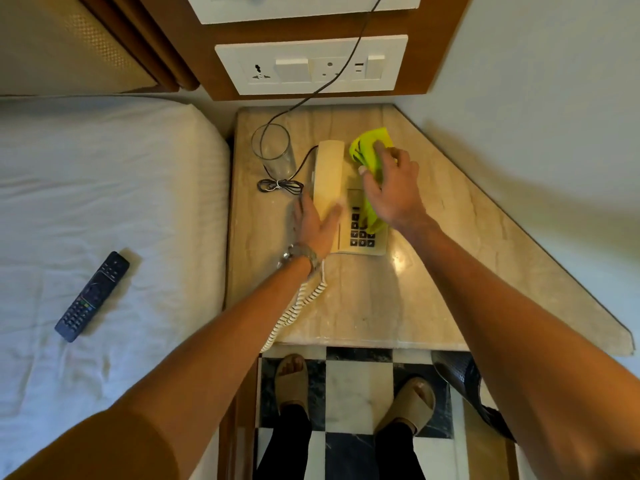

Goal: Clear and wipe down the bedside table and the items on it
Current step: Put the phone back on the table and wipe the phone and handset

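A beige marble tabletop (363, 299) fills the centre of the frame, wedged between a white bed (104, 185) on the left and a pale wall on the right. A cream telephone (360, 249) sits at mid-frame on it, its handset (329, 171) lying in the cradle along the left side and its dark keypad partly covered. The right hand (393, 188) presses a bright yellow-green cloth (367, 143) onto the upper right part of the telephone; its fingers curl over the cloth and grip it, with a strip of cloth trailing down over the keys. The left hand (317, 225), with a wristwatch (302, 254) on its wrist, rests on the near end of the handset, its fingers stretched straight along the telephone's left edge and the thumb laid across the top. A clear empty glass (273, 150) stands upright just left of the handset, and a tied bundle of black cable (278, 186) lies below it. The coiled cord (294, 313) runs from the telephone over the tabletop's front edge. A black remote control (91, 296) lies on the bed at lower left. A white socket panel (311, 65) is on the wall at the top.
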Tool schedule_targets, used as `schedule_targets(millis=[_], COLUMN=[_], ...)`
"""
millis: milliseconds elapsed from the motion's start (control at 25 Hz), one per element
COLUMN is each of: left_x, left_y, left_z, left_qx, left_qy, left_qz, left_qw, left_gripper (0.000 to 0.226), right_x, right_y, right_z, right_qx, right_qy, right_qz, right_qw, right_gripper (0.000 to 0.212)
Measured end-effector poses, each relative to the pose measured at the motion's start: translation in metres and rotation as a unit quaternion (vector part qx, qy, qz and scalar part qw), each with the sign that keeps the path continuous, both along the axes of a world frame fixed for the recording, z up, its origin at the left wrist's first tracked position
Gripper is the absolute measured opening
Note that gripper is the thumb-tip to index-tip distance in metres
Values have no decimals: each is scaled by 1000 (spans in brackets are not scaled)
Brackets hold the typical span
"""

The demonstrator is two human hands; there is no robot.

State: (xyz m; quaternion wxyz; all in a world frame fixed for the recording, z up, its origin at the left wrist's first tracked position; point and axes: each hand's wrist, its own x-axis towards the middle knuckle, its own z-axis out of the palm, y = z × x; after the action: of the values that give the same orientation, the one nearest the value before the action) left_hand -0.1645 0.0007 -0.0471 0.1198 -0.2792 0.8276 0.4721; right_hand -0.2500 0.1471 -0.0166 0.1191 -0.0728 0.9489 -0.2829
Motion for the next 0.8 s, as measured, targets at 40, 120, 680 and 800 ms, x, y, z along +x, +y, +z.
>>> schedule_targets(millis=[40,120,680,800], left_x=[14,35,45,46], left_y=[0,-8,3,1], left_z=[-5,-19,-36,-47], left_qx=[-23,-48,-41,-49], left_qy=[-4,-17,36,54], left_qz=[-51,-118,-57,-55], left_qw=[998,992,997,996], left_gripper=[113,139,117,97], right_x=[-5,-14,118,93], right_y=[-4,-10,29,12], right_z=[-8,-21,-57,-52], right_qx=[56,133,132,58], right_qy=[-14,1,60,21], right_qz=[47,123,210,120], right_qw=[997,983,967,991], right_gripper=[59,54,61,58])
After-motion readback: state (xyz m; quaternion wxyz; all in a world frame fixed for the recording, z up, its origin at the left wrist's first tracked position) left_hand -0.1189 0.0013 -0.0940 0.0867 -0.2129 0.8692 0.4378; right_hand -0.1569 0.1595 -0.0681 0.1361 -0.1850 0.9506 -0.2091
